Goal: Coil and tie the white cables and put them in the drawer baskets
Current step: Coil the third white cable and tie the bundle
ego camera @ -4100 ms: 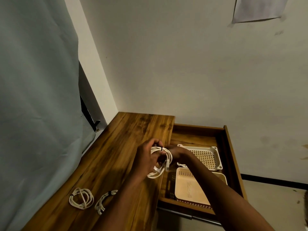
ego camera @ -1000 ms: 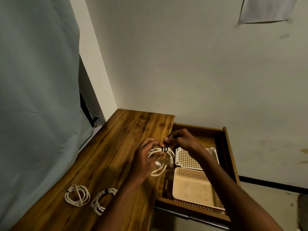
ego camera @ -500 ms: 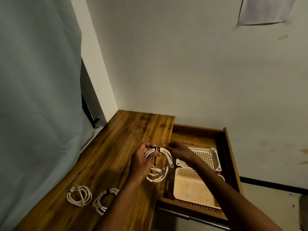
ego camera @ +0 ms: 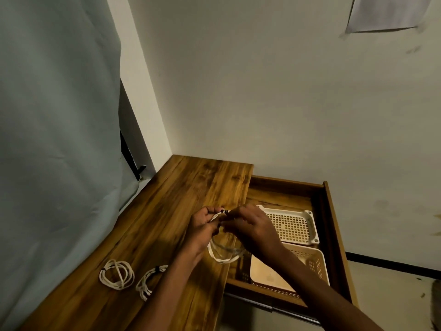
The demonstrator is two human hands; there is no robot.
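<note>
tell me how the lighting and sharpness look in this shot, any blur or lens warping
Head view: dim, warm light. The desk near the hands is brightest, with the hands' shadow on it. The cable coil under the left hand and right hand is motion-blurred. Wide-angle warping tilts the wall corner and the drawer.

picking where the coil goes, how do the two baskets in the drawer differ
The far basket is white, and its whole perforated floor shows. The near basket is beige, with a plain floor and perforated walls, and the right forearm hides part of it. The far basket sits toward the drawer's back, the near one toward its front. Both are plastic, and no cable shows in either.
</note>
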